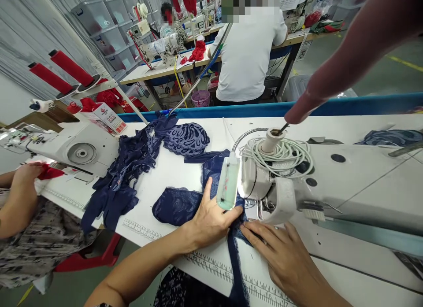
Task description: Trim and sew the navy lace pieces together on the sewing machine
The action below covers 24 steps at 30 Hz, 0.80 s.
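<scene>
Both hands lie flat on the work with nothing clasped. The left grip [211, 219] is open, fingers spread, palm pressing the navy lace piece [175, 205] onto the desk [172, 166]. The right grip [280, 254] is likewise open, its fingertips pinning the same lace just to the near side of the presser foot [261, 208]. The lace therefore sits under and between the two grips, one end running under the sewing machine [346, 183] head and a narrow lace strip [236, 271] hanging over the desk edge below the left grip. The first hazard is the fingertips: those of both grips rest very near the needle zone, and a sudden feed could draw one in. The needle itself is hidden behind the lamp [228, 181], so its position appears raised but cannot be confirmed. The second hazard is another person's arm [346, 47], reaching in above and beyond the right grip, with a small tool [283, 128] on the thread post [271, 139] that stands within the coiled cable [280, 153]. A knock there could disturb the thread or nudge the head while fingers are near. The third is the hanging strip, whose weight may drag the lace askew and skew the seam. The loose pile of navy lace [122, 179], well to the far left of the left grip, could catch on a sleeve and slide. A co-worker's hand [28, 172] farther left works apart and poses no interference.
</scene>
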Tool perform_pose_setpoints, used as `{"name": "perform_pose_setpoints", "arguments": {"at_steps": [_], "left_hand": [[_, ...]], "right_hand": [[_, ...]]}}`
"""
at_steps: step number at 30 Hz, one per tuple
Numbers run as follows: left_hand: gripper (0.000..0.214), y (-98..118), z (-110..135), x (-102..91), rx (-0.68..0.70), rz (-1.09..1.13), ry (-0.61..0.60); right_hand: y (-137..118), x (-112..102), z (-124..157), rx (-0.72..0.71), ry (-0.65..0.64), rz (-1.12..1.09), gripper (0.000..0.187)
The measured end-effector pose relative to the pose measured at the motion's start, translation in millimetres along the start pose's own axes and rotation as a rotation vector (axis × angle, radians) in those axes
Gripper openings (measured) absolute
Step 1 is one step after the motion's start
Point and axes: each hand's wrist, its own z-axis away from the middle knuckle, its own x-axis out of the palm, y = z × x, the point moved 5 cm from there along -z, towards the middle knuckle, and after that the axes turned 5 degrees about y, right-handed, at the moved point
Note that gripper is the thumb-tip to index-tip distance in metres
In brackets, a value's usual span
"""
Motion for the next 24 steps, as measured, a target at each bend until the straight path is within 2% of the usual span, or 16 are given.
{"name": "perform_pose_setpoints", "arguments": {"at_steps": [6,9,14,17,19,22,24], "left_hand": [[0.023,9,5,4.9,0.119,-0.040,0.046],[0.022,8,6,11.7,0.131,-0.047,0.009],[0.022,-9,-5,20.7,0.079,0.011,-0.146],[0.018,-1,-10,13.4,0.007,0.002,-0.161],[0.025,15,-3,4.3,-0.112,-0.015,-0.139],[0.056,39,26,-7.4,-0.224,-0.002,-0.143],[0.061,36,49,-14.1,-0.258,-0.008,-0.185]], "right_hand": [[2,-1,4,-0.001,0.036,0.006,0.063],[2,-1,4,-0.010,0.030,0.037,0.062],[4,2,0,-0.025,-0.014,0.083,0.068],[7,5,-1,-0.015,-0.031,0.095,0.068],[9,6,0,0.005,-0.032,0.085,0.063],[9,5,2,0.032,-0.028,0.047,0.061],[8,4,2,0.034,-0.025,0.032,0.066]]}}
